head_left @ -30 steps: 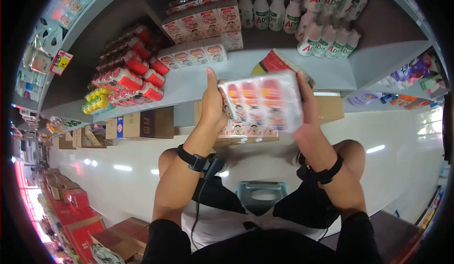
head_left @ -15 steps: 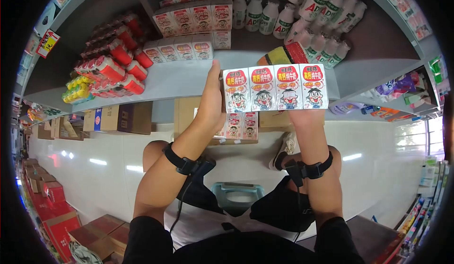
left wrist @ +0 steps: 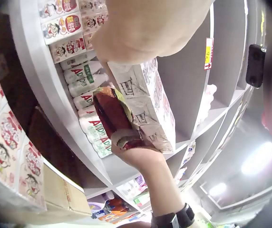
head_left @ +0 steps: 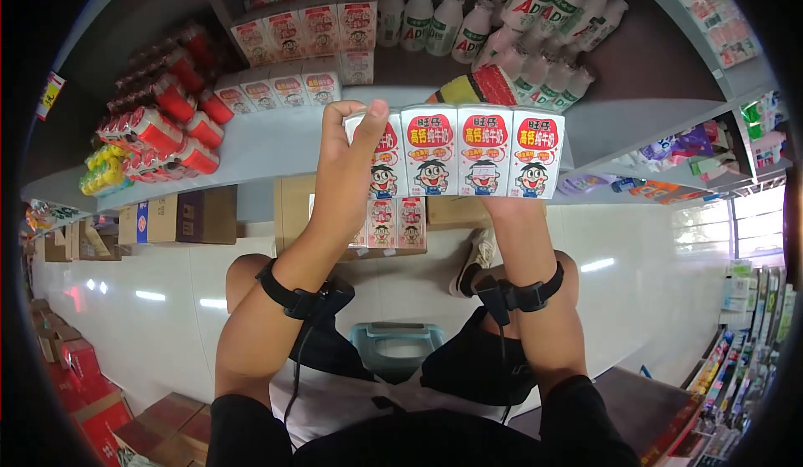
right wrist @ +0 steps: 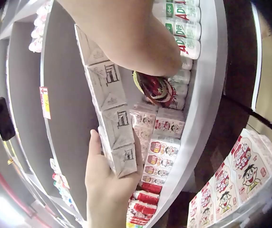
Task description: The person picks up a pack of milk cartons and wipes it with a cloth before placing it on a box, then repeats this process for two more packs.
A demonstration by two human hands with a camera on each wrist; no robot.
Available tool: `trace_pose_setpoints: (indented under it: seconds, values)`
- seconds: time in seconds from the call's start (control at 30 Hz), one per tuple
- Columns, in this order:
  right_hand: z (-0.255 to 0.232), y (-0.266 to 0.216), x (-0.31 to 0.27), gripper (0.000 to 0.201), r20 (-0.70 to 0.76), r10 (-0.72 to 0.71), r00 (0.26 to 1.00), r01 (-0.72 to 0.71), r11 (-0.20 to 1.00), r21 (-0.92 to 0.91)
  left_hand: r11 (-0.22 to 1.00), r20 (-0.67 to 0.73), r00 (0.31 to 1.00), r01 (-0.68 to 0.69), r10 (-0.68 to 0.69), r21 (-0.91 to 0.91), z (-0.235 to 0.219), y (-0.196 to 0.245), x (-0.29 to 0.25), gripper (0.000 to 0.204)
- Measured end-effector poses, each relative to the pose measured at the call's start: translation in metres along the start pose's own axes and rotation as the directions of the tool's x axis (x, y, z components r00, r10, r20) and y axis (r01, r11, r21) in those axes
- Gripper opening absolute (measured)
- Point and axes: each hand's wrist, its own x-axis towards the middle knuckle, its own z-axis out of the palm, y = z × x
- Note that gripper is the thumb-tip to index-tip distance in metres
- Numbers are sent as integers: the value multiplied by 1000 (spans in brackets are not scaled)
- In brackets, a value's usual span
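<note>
A plastic-wrapped pack of milk cartons is held up before the shelf, its red-and-white printed face toward the head camera. My left hand grips its left end, thumb across the front and fingers behind. At the right part, my right hand is mostly hidden behind the pack. A red, yellow and green cloth shows above the pack's top edge; in the left wrist view, the right hand's fingers curl on this cloth against the pack. The cartons' folded ends face the right wrist camera.
On the shelf stand stacked milk cartons, white bottles and red bottle packs. Below are cardboard boxes and another carton pack. A bluish stool is between the person's legs.
The pack has turned from a blurred tilt to face the head camera squarely. My left thumb has come over its front. The shelf has shifted left in the head view.
</note>
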Motion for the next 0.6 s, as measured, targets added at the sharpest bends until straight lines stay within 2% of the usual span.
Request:
trace_pose_setpoints:
  seconds: [0.2, 0.27, 0.33, 0.37, 0.4, 0.43, 0.5, 0.57, 0.6]
  values:
    - [2, 0, -4, 41, -56, -28, 998, 25, 998, -55, 999, 129, 991, -23, 18, 42, -12, -4, -9, 38]
    - [-5, -4, -8, 44, -102, -39, 994, 32, 997, -67, 990, 130, 987, 80, -95, 115, -20, -11, -12, 40]
    - [-6, -6, -12, 47, -171, -36, 985, 24, 997, -71, 988, 154, 985, 54, -75, 142, -24, -23, -16, 40]
    - [-7, -8, -13, 47, -172, -35, 984, 23, 997, -69, 986, 185, 981, 22, -53, 164, -24, -29, -18, 40]
    - [-9, -10, -15, 47, -140, -11, 990, 5, 999, -40, 990, 189, 973, 121, -134, 78, -18, -20, -26, 38]
    - [-11, -13, -15, 47, -106, 12, 994, -14, 1000, -13, 990, 189, 973, 121, -134, 77, -19, -20, -27, 38]
    - [-7, -12, -14, 47, -60, 33, 998, -30, 998, 46, 992, 222, 969, 86, -105, 95, -21, -19, -28, 35]
    - [7, -4, -10, 46, -252, -68, 965, 38, 992, -121, 995, 222, 973, 37, -57, 94, -22, -17, -28, 34]
    - [3, -4, -9, 44, -133, -17, 991, 13, 999, -34, 996, 225, 974, -7, -13, 89, -20, -17, -27, 34]
